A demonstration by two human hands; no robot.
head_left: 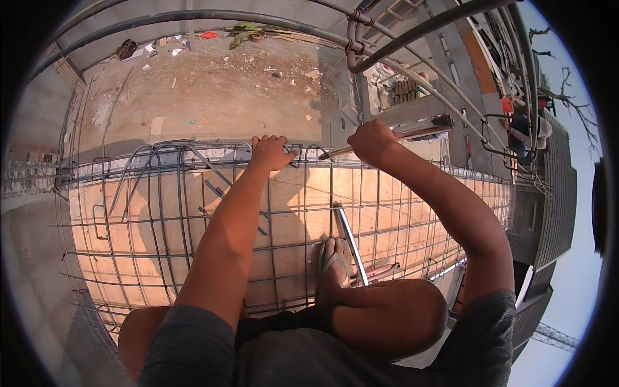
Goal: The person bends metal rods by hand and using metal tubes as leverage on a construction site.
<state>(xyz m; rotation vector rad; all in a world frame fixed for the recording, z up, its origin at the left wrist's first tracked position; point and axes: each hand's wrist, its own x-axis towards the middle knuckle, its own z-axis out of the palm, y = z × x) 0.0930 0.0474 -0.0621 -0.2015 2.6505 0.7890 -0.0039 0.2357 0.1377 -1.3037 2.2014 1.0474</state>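
Note:
My left hand (pixel 271 153) lies over the far edge of a steel rebar grid (pixel 274 245), its fingers apart on the bars. Beyond that edge, to the right, my right hand (pixel 374 143) is closed around a long reddish-brown metal bar-like tool (pixel 422 128). The tool's thin end points left toward the bars; its wider end sticks out to the right of my fist. Its exact kind is not clear. Bent rebar pieces (pixel 138 155) hook over the far edge, left of my left hand. A silver metal tube (pixel 351 242) lies slanted beside my sandalled foot (pixel 334 258).
Sunlit plywood (pixel 309 187) lies under the grid. Another reddish metal tool (pixel 380 272) rests near my knee. Scaffold pipes (pixel 425 39) cross at the upper right. Past the edge lies a dirt floor (pixel 213 90) with debris. A person (pixel 532 132) is at the far right.

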